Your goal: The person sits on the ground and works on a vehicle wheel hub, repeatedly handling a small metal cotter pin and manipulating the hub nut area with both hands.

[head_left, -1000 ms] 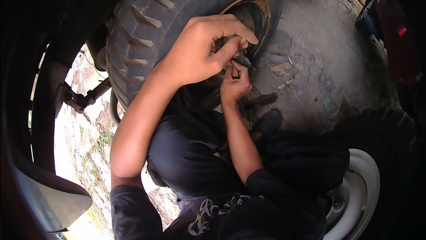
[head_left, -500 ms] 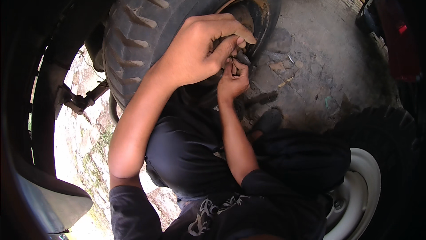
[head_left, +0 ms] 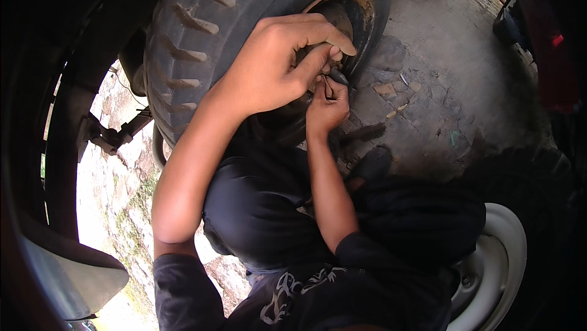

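A large black tyre point(head_left: 211, 43) with deep, worn lugs stands upright before me. Its wheel rim point(head_left: 365, 0) has rusty, brownish edges. Over the tyre's sidewall reaches my left hand point(head_left: 284, 62), closed with thumb and fingers curled together at the wheel's hub. Just below it, my right hand point(head_left: 329, 107) is closed in a pinch, its fingertips close to the left ones. Next to the fingertips sits a small dark rounded piece point(head_left: 337, 76). What either hand grips is too small and too covered by the fingers to name.
Rough grey ground point(head_left: 440, 68) with scraps and debris point(head_left: 385, 89) lies right of the wheel. A second wheel with a pale rim point(head_left: 504, 251) is at the lower right. Dark metal vehicle parts point(head_left: 113, 135) stand at left, above sunlit stony ground point(head_left: 116, 190).
The whole view has shifted slightly. Both hands stay closed at the hub, with only a slight shift of the right hand's fingers.
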The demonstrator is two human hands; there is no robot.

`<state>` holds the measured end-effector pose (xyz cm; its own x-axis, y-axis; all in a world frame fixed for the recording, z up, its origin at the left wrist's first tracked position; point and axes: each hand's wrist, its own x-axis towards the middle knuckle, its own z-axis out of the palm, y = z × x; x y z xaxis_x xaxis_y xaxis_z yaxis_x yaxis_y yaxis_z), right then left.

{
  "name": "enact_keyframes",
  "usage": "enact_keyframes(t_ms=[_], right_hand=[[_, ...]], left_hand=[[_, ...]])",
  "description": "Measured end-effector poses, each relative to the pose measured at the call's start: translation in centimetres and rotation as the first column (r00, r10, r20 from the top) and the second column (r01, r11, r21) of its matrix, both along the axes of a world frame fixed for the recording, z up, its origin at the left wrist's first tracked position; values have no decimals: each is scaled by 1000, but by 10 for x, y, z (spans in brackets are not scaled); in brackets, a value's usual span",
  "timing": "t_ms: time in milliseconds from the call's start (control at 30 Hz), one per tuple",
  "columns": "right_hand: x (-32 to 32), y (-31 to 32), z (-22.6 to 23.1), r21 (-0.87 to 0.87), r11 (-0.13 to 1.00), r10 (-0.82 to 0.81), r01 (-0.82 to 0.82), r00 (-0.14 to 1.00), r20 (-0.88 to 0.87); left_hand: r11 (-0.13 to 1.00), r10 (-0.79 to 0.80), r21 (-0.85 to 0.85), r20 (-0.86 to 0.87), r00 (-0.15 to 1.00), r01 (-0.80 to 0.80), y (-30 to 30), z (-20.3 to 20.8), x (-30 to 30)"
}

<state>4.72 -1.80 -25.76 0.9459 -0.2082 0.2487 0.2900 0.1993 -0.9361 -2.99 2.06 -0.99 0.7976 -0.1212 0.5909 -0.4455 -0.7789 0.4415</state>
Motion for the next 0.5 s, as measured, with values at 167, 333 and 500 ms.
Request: enact_keyframes(t_ms=[167,333,500], right_hand=[[-2,-3,-2,-7,1000,24,-24,998,52],[-5,-7,-5,-139,990,25,-19,999,41],[1,-6,-7,-117,993,-7,24,989,144]], left_hand=[[1000,0,-17,-26,1000,0,0,-1,0],[999,21,-29,-47,999,-22,-1,0,-4],[1000,12,-15,-34,999,-13,1,2,1]])
